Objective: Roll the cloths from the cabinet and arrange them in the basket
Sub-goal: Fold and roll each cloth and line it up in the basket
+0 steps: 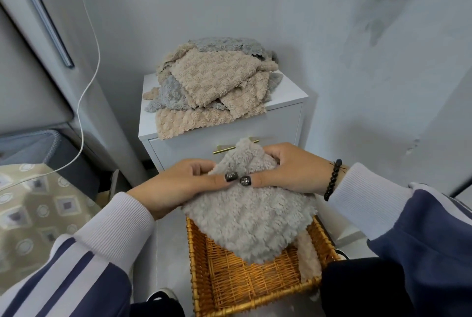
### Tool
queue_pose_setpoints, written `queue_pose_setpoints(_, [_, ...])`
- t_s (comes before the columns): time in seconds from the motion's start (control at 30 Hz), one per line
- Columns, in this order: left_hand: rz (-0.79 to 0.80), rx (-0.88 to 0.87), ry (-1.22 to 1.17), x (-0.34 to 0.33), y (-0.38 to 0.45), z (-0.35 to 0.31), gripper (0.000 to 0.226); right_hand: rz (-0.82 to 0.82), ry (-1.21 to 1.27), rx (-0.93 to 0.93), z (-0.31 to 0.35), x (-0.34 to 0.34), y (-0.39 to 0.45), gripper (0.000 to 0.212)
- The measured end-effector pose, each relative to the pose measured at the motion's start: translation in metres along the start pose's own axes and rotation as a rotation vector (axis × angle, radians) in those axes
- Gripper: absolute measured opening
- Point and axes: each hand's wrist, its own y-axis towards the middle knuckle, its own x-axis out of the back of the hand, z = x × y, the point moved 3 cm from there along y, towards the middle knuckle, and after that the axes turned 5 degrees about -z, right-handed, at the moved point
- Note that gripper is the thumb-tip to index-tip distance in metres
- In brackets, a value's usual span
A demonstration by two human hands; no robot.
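I hold a fluffy grey cloth [251,217] with both hands, my left hand [178,184] and right hand [293,171] pinching its top edge, thumbs touching. It hangs over the wicker basket [229,288], where a beige cloth [307,258] lies. Behind, a pile of cloths [212,87] rests on the white cabinet [283,117].

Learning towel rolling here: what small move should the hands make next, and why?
Probably roll on toward the body: both hands, left hand and right hand, pinch the grey cloth at its far edge, while most hangs flat over the basket.
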Motion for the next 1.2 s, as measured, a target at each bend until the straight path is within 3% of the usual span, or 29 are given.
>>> queue_pose_setpoints(0.1, [0.000,-0.015,0.011,-0.005,-0.001,-0.001,0.038,0.059,-0.024,-0.003,-0.001,-0.001,-0.002,0.026])
queue_pose_setpoints(0.2, [-0.093,-0.060,-0.109,-0.003,-0.002,-0.004,0.039,0.091,0.042,-0.030,0.000,0.008,-0.004,0.031])
queue_pose_setpoints(0.3, [-0.192,-0.108,-0.291,-0.001,-0.003,-0.010,0.033,0.028,0.125,-0.070,-0.006,0.025,-0.003,0.056])
queue_pose_setpoints(0.47, [-0.345,-0.139,-0.527,0.000,-0.003,-0.014,0.024,-0.194,0.693,-0.226,-0.017,0.030,0.002,0.048])
queue_pose_setpoints(0.53, [-0.384,-0.160,-0.610,-0.001,-0.002,-0.014,0.022,-0.190,0.943,-0.267,-0.019,0.017,0.003,0.048])
queue_pose_setpoints(0.6, [-0.409,-0.180,-0.663,-0.002,0.000,-0.015,0.022,-0.138,1.043,-0.266,-0.017,0.004,0.003,0.057])
queue_pose_setpoints(0.7, [-0.429,-0.201,-0.655,-0.002,0.001,-0.017,0.020,-0.066,0.947,-0.236,-0.014,-0.008,0.004,0.059])
queue_pose_setpoints(0.83, [-0.374,-0.178,-0.520,-0.001,0.000,-0.018,0.019,-0.104,0.848,-0.219,-0.018,-0.001,0.008,0.069])
queue_pose_setpoints(0.9, [-0.337,-0.152,-0.447,0.000,-0.002,-0.018,0.020,-0.105,0.814,-0.204,-0.019,0.007,0.007,0.059])
queue_pose_setpoints(1.0, [-0.280,-0.116,-0.376,0.004,-0.002,-0.013,0.042,-0.088,0.819,-0.196,-0.021,0.019,0.003,0.047])
queue_pose_setpoints(1.2, [-0.174,-0.136,-0.465,0.006,-0.002,-0.005,0.051,-0.002,0.859,-0.168,-0.017,0.026,-0.008,0.041])
